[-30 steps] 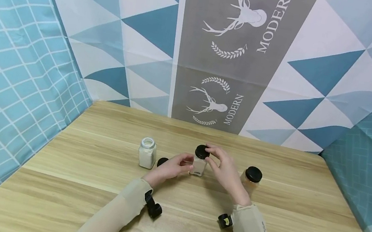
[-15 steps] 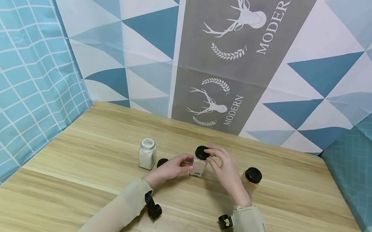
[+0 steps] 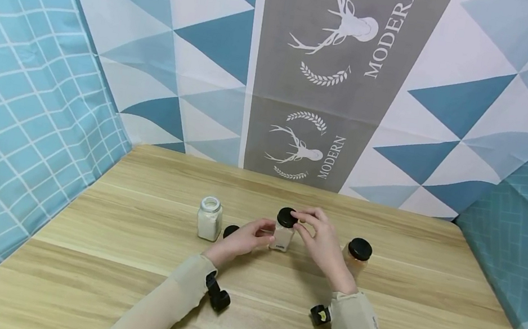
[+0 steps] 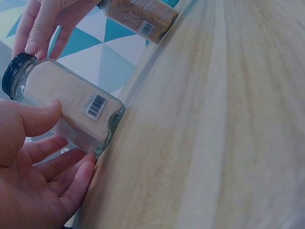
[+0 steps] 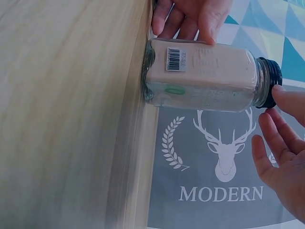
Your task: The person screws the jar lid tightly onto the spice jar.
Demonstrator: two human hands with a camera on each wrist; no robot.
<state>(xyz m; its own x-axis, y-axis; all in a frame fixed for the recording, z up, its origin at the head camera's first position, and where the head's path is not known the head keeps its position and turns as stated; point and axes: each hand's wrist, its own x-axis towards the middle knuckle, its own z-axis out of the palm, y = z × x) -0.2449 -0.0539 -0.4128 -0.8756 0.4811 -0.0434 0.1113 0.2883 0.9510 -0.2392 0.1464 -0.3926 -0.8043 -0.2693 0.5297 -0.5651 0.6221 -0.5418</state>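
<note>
A square glass spice jar [image 3: 282,239] of pale powder stands upright on the table, a barcode label near its base. My left hand [image 3: 244,235] holds its body from the left; in the left wrist view the thumb lies on one face and the fingers reach round another. At the top, my right hand [image 3: 322,246] pinches the black lid [image 5: 273,82] between thumb and fingers. The lid sits on the jar's neck. Just left of my left hand is a round black lid [image 3: 231,230], partly hidden behind that hand.
A second jar [image 3: 209,221], lidless and filled with white powder, stands to the left. On the right, a black-capped jar [image 3: 357,254] of orange-brown spice stands partly behind my right wrist. A patterned cloth wall [image 3: 213,94] rises behind the table's back edge.
My right fingers have shifted slightly on the lid's edge. The left hand and the jars stay where they were.
</note>
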